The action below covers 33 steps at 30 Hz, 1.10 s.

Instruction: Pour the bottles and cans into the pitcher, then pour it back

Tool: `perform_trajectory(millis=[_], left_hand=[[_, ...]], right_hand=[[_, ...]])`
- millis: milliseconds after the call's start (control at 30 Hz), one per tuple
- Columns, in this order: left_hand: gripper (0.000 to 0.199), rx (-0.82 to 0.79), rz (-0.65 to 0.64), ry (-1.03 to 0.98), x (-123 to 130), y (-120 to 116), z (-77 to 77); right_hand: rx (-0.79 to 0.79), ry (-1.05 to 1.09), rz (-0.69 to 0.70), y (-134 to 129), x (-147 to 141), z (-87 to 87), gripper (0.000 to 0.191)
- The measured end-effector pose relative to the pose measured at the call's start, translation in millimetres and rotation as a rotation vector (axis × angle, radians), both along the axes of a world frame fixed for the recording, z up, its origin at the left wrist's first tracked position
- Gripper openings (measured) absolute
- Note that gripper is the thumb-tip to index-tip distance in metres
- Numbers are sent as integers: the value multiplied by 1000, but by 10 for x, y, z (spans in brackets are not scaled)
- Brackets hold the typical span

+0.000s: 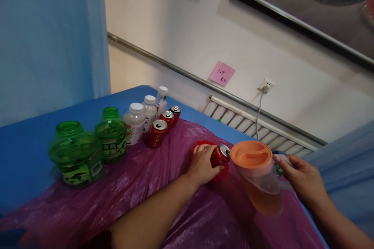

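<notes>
My left hand is wrapped round a red drink can, whose top leans to the right. Beneath the can and hand shows part of a red scalloped dish. On the right, my right hand grips the handle of a clear pitcher with an orange lid. Brownish liquid fills the lower part of the tilted pitcher. Its lid is right beside the can's top; whether they touch, I cannot tell.
Three more red cans stand left of my left hand, beside white-capped bottles. Farther left are two green plastic jars. A purple plastic sheet covers part of the blue table. Behind is a radiator.
</notes>
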<state>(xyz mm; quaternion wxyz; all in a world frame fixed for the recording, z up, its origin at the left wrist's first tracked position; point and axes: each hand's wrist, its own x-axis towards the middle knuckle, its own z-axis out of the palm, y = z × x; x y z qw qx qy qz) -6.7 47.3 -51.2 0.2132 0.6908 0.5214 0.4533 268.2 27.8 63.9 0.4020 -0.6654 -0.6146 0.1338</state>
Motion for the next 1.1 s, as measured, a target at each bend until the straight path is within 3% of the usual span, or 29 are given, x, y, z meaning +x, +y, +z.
perform_trajectory(millis=[667, 933, 1100], left_hand=[[65, -16, 8, -19, -3, 7, -1], [64, -13, 22, -17, -31, 45, -17], [63, -7, 59, -37, -58, 104, -48]], right_hand=[[32, 79, 28, -13, -94, -9, 49], [55, 322, -2, 43, 3, -320, 53], [127, 654, -77, 82, 58, -573, 49]])
